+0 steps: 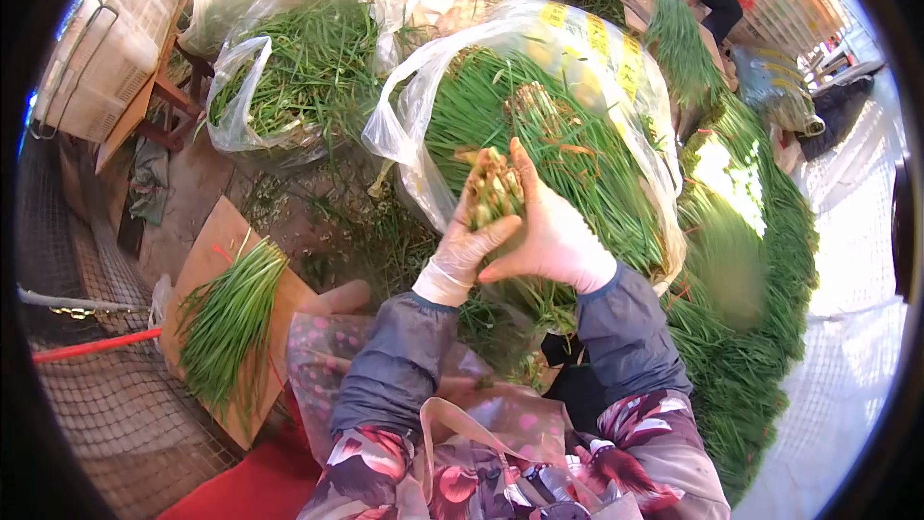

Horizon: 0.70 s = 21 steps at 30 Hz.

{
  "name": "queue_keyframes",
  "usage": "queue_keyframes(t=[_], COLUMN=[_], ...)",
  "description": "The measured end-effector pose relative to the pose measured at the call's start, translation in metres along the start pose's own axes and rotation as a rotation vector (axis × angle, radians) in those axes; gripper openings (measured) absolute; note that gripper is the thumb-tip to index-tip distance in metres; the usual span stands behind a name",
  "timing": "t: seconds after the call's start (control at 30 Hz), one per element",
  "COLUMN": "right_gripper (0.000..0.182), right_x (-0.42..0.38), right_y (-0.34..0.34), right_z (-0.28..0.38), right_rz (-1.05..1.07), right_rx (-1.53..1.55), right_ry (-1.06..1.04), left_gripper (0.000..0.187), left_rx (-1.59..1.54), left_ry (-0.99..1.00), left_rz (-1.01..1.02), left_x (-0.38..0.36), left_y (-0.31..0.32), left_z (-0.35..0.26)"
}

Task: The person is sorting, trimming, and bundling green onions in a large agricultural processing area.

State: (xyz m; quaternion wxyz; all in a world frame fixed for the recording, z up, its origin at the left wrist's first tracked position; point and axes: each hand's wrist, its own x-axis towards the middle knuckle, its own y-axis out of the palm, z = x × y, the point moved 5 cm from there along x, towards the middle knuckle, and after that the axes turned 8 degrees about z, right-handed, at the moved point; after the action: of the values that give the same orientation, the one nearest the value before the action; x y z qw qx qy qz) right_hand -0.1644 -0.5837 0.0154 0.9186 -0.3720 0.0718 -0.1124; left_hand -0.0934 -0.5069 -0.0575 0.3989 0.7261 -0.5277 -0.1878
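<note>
Both gloved hands grip one bunch of chives (pixel 494 188) at its root end.

The bunch stands upright between the hands, above a big clear plastic bag (pixel 416 106) packed with more green stalks. The left hand (pixel 469 243) wraps the bunch from below, fingers closed round the stems; the right hand (pixel 551 231) closes on it from the other side, thumb pointing up along the stalks. To the left, a smaller heap of chives (pixel 226 318) lies on a sheet of cardboard (pixel 207 246). A second plastic bag of greens (pixel 298 67) sits further back, and loose chives (pixel 760 270) are piled along the right.
</note>
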Motion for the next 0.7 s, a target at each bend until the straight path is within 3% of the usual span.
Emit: queue_keyframes(t=[0.03, 0.1, 0.13, 0.17, 0.27, 0.3, 0.37, 0.43, 0.5, 0.53, 0.57, 0.6, 0.63, 0.7], right_gripper=[0.140, 0.137, 0.135, 0.136, 0.135, 0.122, 0.097, 0.069, 0.034, 0.028, 0.034, 0.039, 0.042, 0.044], right_x=[-0.003, -0.007, -0.011, -0.009, -0.018, -0.012, -0.017, -0.040, -0.063, -0.077, -0.100, -0.116, -0.137, -0.141], right_y=[0.000, -0.014, -0.024, -0.027, -0.076, -0.086, -0.111, -0.139, -0.167, -0.208, -0.229, -0.252, -0.215, -0.228], right_z=[0.002, 0.001, 0.007, 0.003, 0.047, 0.050, 0.075, 0.125, 0.145, 0.101, 0.102, 0.118, 0.184, 0.161], right_rz=[-0.055, -0.072, -0.043, -0.064, -0.131, -0.216, -0.298, -0.366, -0.433, -0.571, -0.655, -0.519, -0.348, -0.646], right_rx=[0.000, 0.132, 0.096, 0.294, 0.087, 0.328, 0.392, 0.423, 0.447, 0.495, 0.740, 0.829, 0.918, 0.891], right_ry=[-0.038, -0.068, -0.051, -0.183, -0.301, -0.347, -0.321, -0.441, -0.446, -0.461, -0.576, -0.742, -0.777, -0.701], left_gripper=[0.107, 0.110, 0.127, 0.127, 0.120, 0.117, 0.113, 0.098, 0.103, 0.085, 0.068, 0.056, 0.047, 0.040], left_rx=[-0.005, 0.054, 0.028, 0.028, 0.163, 0.198, 0.409, 0.580, 0.441, 0.432, 0.725, 0.717, 0.705, 0.738], left_ry=[-0.042, 0.097, 0.022, 0.029, 0.170, 0.227, 0.319, 0.629, 0.527, 0.742, 0.644, 0.654, 0.668, 0.430], left_rz=[0.057, 0.148, 0.216, 0.222, 0.322, 0.380, 0.432, 0.497, 0.698, 0.793, 0.368, 0.287, 0.215, 0.146], left_x=[-0.002, 0.002, 0.003, 0.006, 0.008, 0.011, 0.006, -0.003, -0.018, -0.014, -0.043, -0.065, -0.089, -0.125], left_y=[0.012, 0.042, 0.055, 0.070, 0.119, 0.135, 0.165, 0.207, 0.227, 0.220, 0.212, 0.196, 0.186, 0.157], left_z=[0.003, -0.003, -0.009, -0.020, -0.053, -0.063, -0.089, -0.122, -0.153, -0.172, -0.198, -0.217, -0.232, -0.211])
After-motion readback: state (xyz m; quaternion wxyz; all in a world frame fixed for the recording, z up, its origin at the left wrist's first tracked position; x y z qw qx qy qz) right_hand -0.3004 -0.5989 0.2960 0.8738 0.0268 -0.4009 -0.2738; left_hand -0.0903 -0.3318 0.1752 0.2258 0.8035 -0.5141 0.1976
